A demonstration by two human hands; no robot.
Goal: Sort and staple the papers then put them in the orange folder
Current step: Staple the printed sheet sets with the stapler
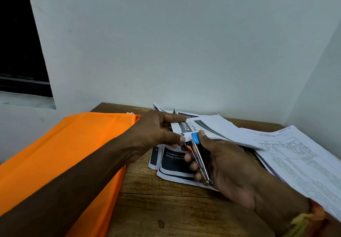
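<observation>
My left hand [156, 131] pinches the near-left corner of a small set of printed papers [215, 128], held a little above the table. My right hand [227, 166] grips a metal stapler with a blue tip [199, 155], its jaws closed over that same corner. The orange folder [70, 144] lies flat on the left, partly under my left forearm. More printed sheets with dark panels [171, 165] lie on the table below my hands.
A stack of sheets with printed tables [295, 159] covers the right side of the wooden table [166, 207]. Other loose papers [162, 108] lie at the back against the white wall. A dark window opening is at the far left.
</observation>
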